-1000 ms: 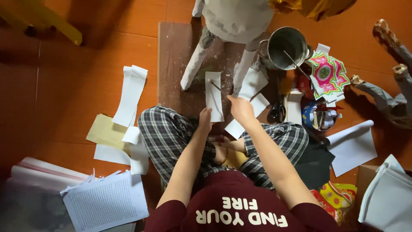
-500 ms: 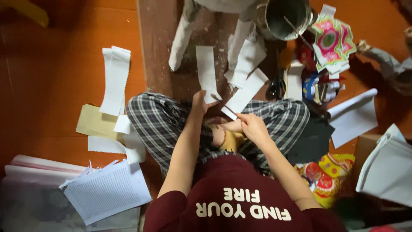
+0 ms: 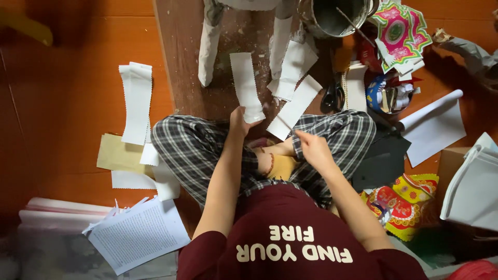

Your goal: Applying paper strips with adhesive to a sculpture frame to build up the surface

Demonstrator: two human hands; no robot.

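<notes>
Your left grip (image 3: 238, 120) pinches the near end of a long white paper strip (image 3: 246, 85) lying on the wooden board (image 3: 179, 57). Your right grip (image 3: 311, 148) is half curled at the corner of another strip (image 3: 293, 108), contact unclear. A metal pot (image 3: 337, 15) stands beyond, scissors (image 3: 331, 97) nearby.

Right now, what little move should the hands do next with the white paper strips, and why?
Probably lift the slanted strip clear with the right hand. That hand seems to pinch its near corner, and the far end lies against other loose strips. The left hand rests on the near end of the straight strip on the wooden board, which should keep it from shifting.
</notes>
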